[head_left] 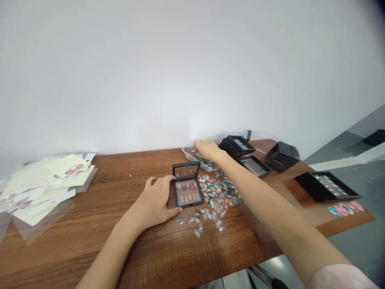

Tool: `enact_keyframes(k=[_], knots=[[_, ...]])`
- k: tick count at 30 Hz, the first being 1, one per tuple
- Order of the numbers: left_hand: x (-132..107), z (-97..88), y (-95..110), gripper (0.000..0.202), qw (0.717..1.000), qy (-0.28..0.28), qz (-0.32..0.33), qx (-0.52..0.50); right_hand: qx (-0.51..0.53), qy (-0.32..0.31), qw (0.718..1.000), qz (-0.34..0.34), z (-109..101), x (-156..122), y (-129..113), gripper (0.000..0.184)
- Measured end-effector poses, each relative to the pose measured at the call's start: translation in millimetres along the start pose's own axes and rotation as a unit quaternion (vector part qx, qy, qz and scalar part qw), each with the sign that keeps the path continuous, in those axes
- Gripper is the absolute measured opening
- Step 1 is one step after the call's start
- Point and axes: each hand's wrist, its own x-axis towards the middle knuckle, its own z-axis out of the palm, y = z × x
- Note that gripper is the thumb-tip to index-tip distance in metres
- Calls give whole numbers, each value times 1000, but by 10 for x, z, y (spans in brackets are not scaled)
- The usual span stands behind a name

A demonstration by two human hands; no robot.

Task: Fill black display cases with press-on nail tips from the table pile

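A small black hinged case [188,192] lies open on the wooden table [99,241], with rows of pink press-on nails inside and its clear lid standing up. My left hand [156,200] rests flat against the case's left side, fingers spread, thumb along its front edge. My right hand [207,149] reaches farther back into a clear shallow tray [187,151] of nails, fingers curled down among them; what they pinch is hidden. A loose pile of green, pink and clear nails [218,196] lies between the case and my right forearm.
Several black cases [255,165] and a black box [281,156] stand at the back right. An open black tray of nails [326,186] and colourful stickers [345,208] sit near the right edge. Plastic-sleeved cards [42,188] pile at the left. A white wall rises behind.
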Motion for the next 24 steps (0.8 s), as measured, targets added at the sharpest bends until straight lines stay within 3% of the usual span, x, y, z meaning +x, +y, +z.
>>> enact_keyframes(k=[6,10,17,20,24], knots=[[0,-1,5,71,1000,0,0,3,33,38,998,-25,9,-45,-1,15],[4,12,-1,72,1000,-2,0,7,65,98,993,-29,-35,-193,25,15],[9,14,-45,73,998,24,-32,40,123,219,966,-61,-62,-1010,10,16],[12,26,-69,74,997,34,-52,55,144,277,941,-132,74,-1408,-81,12],[12,50,-97,73,994,39,-68,71,65,238,946,-208,332,-1713,-259,19]])
